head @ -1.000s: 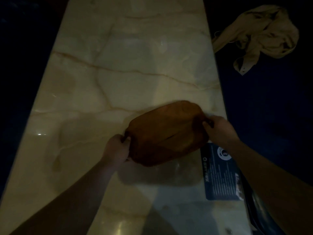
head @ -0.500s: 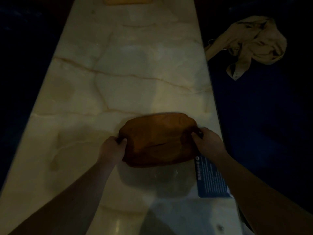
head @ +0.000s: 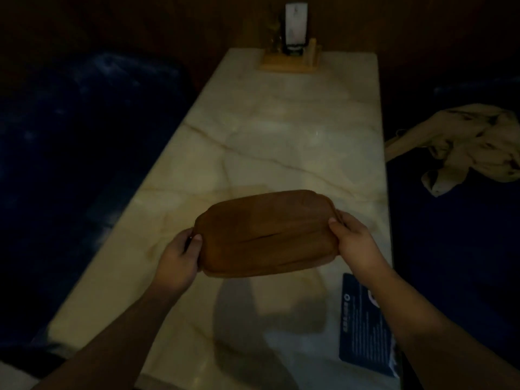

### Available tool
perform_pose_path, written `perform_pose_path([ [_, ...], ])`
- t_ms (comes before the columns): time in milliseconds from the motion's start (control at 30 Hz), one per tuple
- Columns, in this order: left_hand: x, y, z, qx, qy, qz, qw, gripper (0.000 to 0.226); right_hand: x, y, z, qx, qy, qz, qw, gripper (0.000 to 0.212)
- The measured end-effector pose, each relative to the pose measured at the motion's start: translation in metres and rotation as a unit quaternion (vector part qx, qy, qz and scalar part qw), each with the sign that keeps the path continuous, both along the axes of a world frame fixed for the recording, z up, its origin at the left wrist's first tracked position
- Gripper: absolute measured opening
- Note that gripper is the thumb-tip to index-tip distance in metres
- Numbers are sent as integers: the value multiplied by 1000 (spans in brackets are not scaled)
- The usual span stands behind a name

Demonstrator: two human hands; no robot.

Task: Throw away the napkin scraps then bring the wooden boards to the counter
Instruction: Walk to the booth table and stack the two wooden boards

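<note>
Held the wooden boards (head: 267, 233) just above the marble bench (head: 281, 136), left hand (head: 177, 260) and right hand (head: 356, 243) each pinching an end; best kept level, stack squeezed together.

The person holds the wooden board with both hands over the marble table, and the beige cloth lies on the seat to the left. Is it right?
Not quite. In the head view the beige cloth lies on the seat to the right; both hands, left hand and right hand, do hold the wooden board over the marble table.
</note>
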State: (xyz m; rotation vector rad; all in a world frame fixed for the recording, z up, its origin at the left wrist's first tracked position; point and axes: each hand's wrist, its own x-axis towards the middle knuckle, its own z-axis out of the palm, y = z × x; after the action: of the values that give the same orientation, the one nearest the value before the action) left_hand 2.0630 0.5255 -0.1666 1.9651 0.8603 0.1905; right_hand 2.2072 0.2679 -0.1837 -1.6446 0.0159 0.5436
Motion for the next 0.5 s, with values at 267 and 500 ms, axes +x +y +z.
perform_pose_path([
  [267, -80, 55, 89, -19, -107, 150, 983, 29, -40, 87, 89, 36, -109, 78, 990, 26],
  [500, -228, 102, 157, 26, -193, 254, 947, 17, -142, 191, 146, 48, -170, 187, 966, 23],
])
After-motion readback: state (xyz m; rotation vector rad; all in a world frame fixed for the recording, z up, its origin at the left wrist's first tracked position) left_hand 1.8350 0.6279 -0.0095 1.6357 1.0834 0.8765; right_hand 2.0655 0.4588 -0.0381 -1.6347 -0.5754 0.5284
